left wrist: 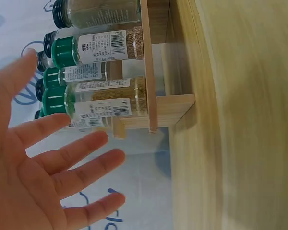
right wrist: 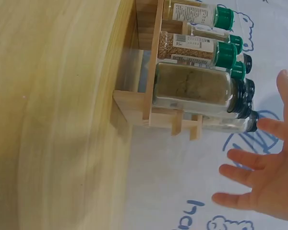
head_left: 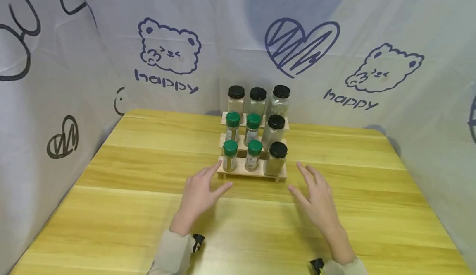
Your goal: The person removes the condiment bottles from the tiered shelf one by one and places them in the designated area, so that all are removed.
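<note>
A tiered wooden spice rack (head_left: 238, 168) stands on the table with several spice jars on its three steps. Green-capped jars (head_left: 230, 156) fill the left and middle of the two lower steps; black-capped jars (head_left: 275, 159) line the right side and the top step. My left hand (head_left: 201, 192) is spread near the rack's front left corner, holding nothing. In the left wrist view its fingers (left wrist: 89, 172) are straight and apart. On the other side, my right hand (head_left: 316, 198) is spread in front of the rack's right end, also without anything in it; its fingers show apart in the right wrist view (right wrist: 242, 175).
The yellow wood table (head_left: 130, 217) extends in front of and on both sides of the rack. Behind it hangs a pale cloth (head_left: 230, 31) with drawn bears, hearts and lettering, close to the table's back edge. More cloth (head_left: 33, 101) hangs along the left.
</note>
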`<move>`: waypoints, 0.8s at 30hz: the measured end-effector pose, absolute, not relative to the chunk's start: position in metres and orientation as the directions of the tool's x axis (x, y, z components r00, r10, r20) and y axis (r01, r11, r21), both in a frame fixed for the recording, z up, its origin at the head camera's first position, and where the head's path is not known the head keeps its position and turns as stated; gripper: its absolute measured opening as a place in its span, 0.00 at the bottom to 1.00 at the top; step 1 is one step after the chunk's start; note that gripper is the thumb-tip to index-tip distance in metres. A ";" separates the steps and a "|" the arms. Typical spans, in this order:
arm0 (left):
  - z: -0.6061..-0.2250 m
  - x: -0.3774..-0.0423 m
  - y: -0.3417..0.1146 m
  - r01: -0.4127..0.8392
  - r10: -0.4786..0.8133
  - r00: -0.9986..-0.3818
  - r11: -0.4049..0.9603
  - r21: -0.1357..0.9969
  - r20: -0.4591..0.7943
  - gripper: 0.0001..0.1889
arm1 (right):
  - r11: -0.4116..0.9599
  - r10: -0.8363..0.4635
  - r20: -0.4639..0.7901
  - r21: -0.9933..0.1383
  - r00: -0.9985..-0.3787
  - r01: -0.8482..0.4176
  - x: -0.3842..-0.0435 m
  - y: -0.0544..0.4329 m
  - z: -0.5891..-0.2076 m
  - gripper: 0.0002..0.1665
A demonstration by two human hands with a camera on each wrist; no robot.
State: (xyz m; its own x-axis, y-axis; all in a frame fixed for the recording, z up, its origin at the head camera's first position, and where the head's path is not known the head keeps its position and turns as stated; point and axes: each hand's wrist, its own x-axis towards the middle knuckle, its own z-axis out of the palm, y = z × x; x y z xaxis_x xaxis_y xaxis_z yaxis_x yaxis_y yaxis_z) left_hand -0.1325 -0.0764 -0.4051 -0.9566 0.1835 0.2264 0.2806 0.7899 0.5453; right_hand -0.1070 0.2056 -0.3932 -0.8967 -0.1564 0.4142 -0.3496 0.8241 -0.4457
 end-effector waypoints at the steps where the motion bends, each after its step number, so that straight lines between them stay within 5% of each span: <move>1: -0.407 -0.134 -0.077 0.279 0.178 -0.958 0.768 0.576 0.226 0.34 | 0.809 -0.152 0.422 -0.467 -0.894 -0.358 -0.108 0.206 -0.394 0.33; 9: -0.412 -0.143 -0.082 0.230 0.125 -0.973 0.569 0.789 0.194 0.26 | 0.693 -0.131 0.463 -0.590 -0.877 -0.415 -0.117 0.210 -0.400 0.30; 24: -0.432 -0.169 -0.092 0.055 0.070 -0.997 0.383 0.922 0.030 0.21 | 0.582 -0.079 0.517 -0.670 -0.853 -0.460 -0.135 0.211 -0.407 0.27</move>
State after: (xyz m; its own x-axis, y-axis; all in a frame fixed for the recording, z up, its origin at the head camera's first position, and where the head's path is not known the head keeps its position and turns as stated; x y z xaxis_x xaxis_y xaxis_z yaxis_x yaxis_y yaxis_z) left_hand -0.1691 -0.0925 -0.4319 -0.9971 0.0696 0.0304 0.0548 0.3833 0.9220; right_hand -0.1351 0.2105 -0.4068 -0.8526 -0.0794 0.5165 -0.4603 0.5822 -0.6702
